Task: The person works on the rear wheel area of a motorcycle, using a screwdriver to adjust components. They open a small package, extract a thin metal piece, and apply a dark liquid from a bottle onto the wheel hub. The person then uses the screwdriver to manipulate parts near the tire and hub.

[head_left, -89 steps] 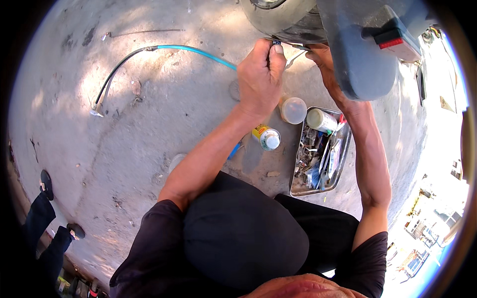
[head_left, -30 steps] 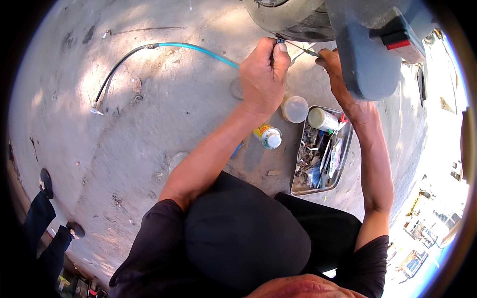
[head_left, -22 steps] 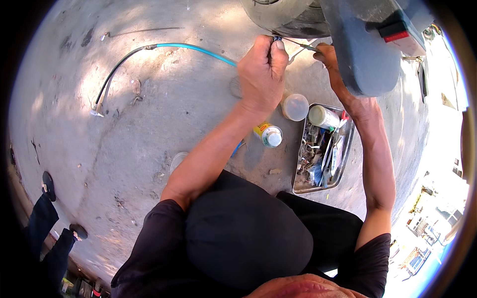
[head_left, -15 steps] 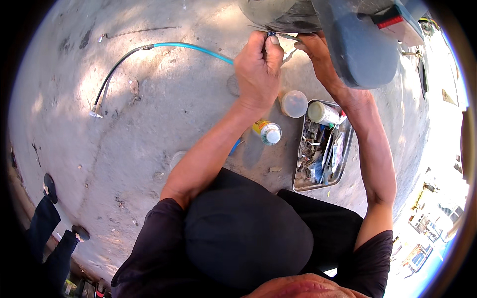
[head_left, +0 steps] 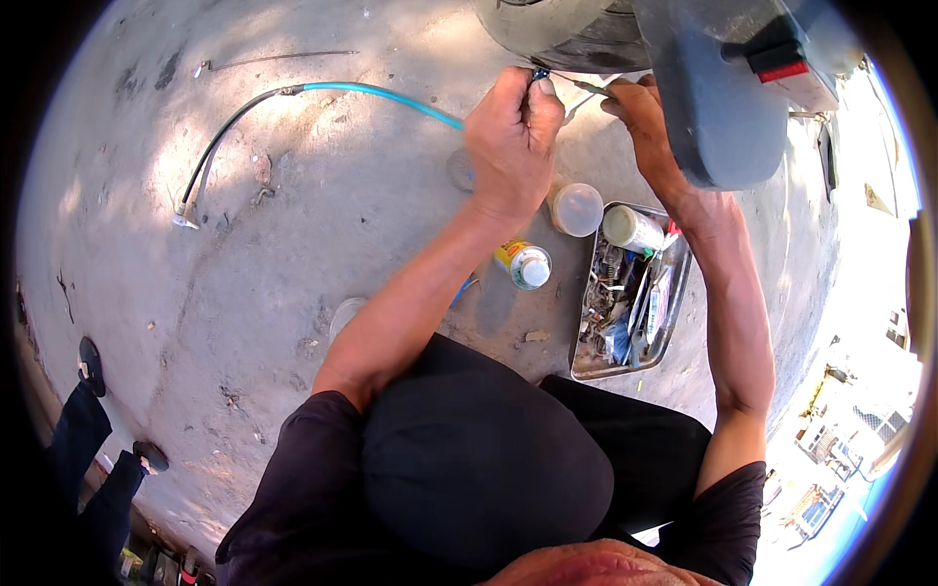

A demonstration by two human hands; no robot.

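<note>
My left hand [head_left: 513, 137] is closed in a fist near a dark tyre [head_left: 596, 49]. A small dark blue end [head_left: 539, 73] pokes out past its thumb; the rest of that piece is hidden in the fist. To the right, my right hand [head_left: 637, 112] pinches a thin, dark, pointed piece [head_left: 592, 89] whose tip points toward the left fist. Its kind is too small to make out. A grey plastic mudguard [head_left: 728, 117] with a red reflector [head_left: 784, 71] hangs beside and partly over the right hand.
Between my forearms stand a yellow can with a white cap [head_left: 528, 264], a translucent tub [head_left: 576, 210] and a metal tray [head_left: 578, 369] of small parts, with a white jar [head_left: 632, 228]. A blue-and-black hose [head_left: 371, 88] curves across the concrete at left. Another person's feet [head_left: 91, 366] are at far left.
The right hand has drawn slightly away from the left fist, and its thin pointed piece shows more clearly. The whole view has shifted a little.
</note>
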